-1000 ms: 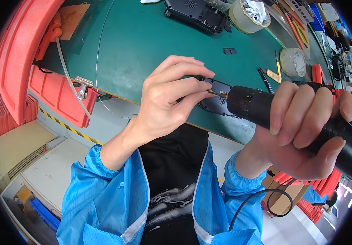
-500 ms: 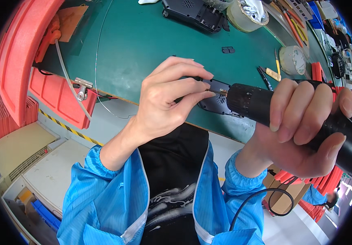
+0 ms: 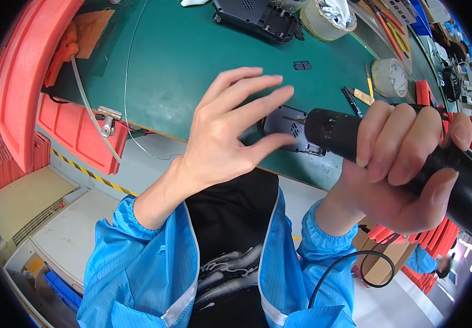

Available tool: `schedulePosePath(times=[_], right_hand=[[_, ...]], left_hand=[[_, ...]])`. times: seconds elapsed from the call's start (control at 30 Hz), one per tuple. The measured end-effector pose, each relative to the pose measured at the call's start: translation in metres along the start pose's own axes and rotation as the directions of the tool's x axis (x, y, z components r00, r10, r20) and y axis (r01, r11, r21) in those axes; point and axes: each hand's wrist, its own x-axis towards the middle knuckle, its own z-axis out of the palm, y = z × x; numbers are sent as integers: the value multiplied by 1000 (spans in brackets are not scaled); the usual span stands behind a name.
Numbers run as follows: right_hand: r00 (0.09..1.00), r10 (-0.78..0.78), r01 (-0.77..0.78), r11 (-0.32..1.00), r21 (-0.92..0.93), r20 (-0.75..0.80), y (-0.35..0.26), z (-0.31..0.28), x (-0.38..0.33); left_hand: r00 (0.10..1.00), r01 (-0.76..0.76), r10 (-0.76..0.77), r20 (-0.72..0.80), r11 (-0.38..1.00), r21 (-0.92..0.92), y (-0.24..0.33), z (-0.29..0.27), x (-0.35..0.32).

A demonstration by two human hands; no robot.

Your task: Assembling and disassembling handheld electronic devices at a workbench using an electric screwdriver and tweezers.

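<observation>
Black pen (image 3: pixel 352 103) beyond power screwdriver (image 3: pixel 332 130)

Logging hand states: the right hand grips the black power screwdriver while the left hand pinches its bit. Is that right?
Not quite: the head view shows the left hand open, not pinching the bit; the right hand does grip the black power screwdriver.

The flat dark-grey plastic panel (image 3: pixel 297 131) lies on the green flat-topped desk (image 3: pixel 192 60). Right of the panel is the black cylindrical power screwdriver (image 3: pixel 334 130), its bit over the panel. Behind the panel lies the small black plastic piece (image 3: pixel 302 65); farther behind, leftward, the black boxy plastic housing (image 3: pixel 249 15), and rightward, the whitish round tub (image 3: pixel 322 26). Behind and right of the panel lie the slim black pen (image 3: pixel 352 102) and, beyond that, the pale round tape roll (image 3: pixel 390 79).
</observation>
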Motion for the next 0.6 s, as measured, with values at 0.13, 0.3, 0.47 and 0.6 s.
schedulePosePath(times=[0.13,0.3,0.47,0.6], right_hand=[[1000,-23,22,997,-71,-16,4,-7,0],[996,-52,35,980,-196,-79,12,-10,0],[986,-88,38,946,-322,-142,18,-13,0],[980,-6,-43,969,-244,-197,20,-16,1]], left_hand=[[998,3,-10,61,994,107,6,3,3],[978,-75,38,205,982,174,5,7,1],[966,-116,60,253,970,212,5,7,3],[968,-101,54,246,978,185,4,8,2]])
